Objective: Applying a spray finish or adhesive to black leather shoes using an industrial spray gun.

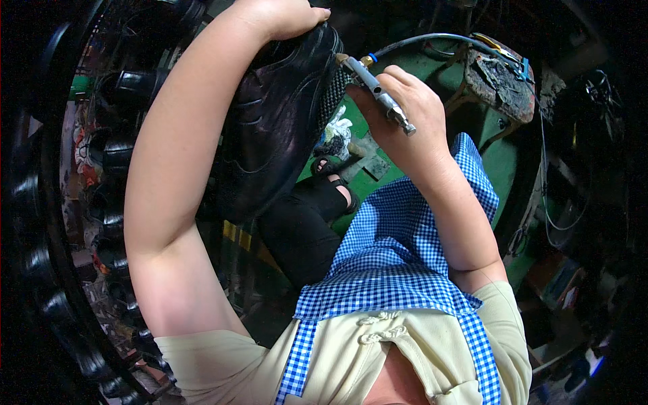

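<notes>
My left hand (pixel 283 17) reaches up to the top of the view and grips a black leather lace-up shoe (pixel 277 115). Its thumb shows, while the other fingers are mostly hidden. The shoe hangs tilted beside my left forearm, with a textured sole edge toward the right. My right hand (pixel 415 121) is closed around a slim silver spray gun (pixel 370 82) with a brass-coloured nozzle. That nozzle points toward the shoe's edge, close to it; whether anything sprays out cannot be seen. A grey air hose (pixel 432 36) joins the gun at a blue fitting.
Black shoes (pixel 118 155) line a curved rack at the left. A stained stool (pixel 523 101) at the upper right carries dark scraps and pliers-like tools. Crumpled white material (pixel 337 131) lies low on the green floor (pixel 388 152). A blue checked apron (pixel 391 236) covers my lap.
</notes>
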Tool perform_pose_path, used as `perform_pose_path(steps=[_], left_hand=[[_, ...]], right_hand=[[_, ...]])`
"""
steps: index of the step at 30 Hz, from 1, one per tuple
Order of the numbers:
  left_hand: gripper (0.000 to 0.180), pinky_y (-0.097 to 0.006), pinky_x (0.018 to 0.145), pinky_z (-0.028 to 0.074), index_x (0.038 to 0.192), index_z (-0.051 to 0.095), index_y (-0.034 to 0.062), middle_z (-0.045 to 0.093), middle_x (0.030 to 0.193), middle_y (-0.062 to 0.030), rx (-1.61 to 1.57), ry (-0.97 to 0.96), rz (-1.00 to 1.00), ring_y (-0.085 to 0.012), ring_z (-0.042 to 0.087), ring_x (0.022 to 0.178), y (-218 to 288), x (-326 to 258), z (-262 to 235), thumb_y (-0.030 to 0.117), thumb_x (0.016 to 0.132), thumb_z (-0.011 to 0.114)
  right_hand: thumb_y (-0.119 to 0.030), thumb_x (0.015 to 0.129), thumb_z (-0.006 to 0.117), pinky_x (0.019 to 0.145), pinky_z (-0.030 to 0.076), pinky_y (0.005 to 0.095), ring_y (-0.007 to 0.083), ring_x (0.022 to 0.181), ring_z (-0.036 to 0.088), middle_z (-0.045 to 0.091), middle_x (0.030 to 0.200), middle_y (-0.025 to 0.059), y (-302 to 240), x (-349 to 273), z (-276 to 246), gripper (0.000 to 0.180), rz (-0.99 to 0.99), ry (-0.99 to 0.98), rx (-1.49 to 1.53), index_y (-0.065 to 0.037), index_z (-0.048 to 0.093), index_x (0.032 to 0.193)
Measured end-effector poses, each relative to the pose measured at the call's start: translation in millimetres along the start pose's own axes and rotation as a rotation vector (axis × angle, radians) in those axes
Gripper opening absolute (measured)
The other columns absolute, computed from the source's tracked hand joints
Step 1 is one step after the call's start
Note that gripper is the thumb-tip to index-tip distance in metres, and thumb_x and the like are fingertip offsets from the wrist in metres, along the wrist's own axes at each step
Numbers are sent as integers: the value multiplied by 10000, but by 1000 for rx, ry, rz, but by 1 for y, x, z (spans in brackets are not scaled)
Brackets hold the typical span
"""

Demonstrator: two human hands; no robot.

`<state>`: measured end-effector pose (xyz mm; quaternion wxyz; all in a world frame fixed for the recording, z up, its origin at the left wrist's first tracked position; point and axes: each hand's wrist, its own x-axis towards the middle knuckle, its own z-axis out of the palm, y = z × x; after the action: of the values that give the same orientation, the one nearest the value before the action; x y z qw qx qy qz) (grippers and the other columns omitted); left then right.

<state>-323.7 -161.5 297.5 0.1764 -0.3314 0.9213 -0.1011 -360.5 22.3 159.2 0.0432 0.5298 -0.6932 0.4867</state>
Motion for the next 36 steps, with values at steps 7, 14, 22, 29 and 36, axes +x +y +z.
perform_pose_path(steps=[7,14,22,29,36], left_hand=[[690,-454,954,493,1012,699,-87,645,1128,-323,-40,-73,-173,-417,649,1071,-119,109,86,572,929,513],[681,-287,536,496,1071,658,-59,603,731,-96,-1361,140,670,-198,581,579,-78,-62,16,589,973,475],[325,-259,898,424,1290,560,39,535,967,-15,-1238,479,-233,-114,525,927,-75,-224,154,234,1033,517],[331,-325,1012,436,1210,613,8,614,1165,-94,-1176,447,-110,-199,577,1138,-45,-266,153,-38,881,618],[324,-323,927,493,1106,694,48,629,1146,-117,-839,411,83,-242,621,1066,-42,-264,137,-85,811,680]], right_hand=[[-208,842,758,519,471,338,253,628,582,545,719,79,-27,-15,9,240,-105,-31,77,-66,595,737],[-194,816,767,526,478,333,242,633,580,545,716,72,-33,-26,2,230,-114,-37,99,-74,593,726],[-188,828,760,532,475,338,247,633,571,548,716,81,-14,-26,5,217,-113,-36,97,-59,607,745],[-271,858,729,596,514,371,285,731,625,594,793,84,-9,-31,-3,230,-28,-178,116,-69,640,794],[-287,848,736,606,516,382,294,741,627,585,786,89,-12,-44,-15,248,-13,-268,160,-63,640,801]])
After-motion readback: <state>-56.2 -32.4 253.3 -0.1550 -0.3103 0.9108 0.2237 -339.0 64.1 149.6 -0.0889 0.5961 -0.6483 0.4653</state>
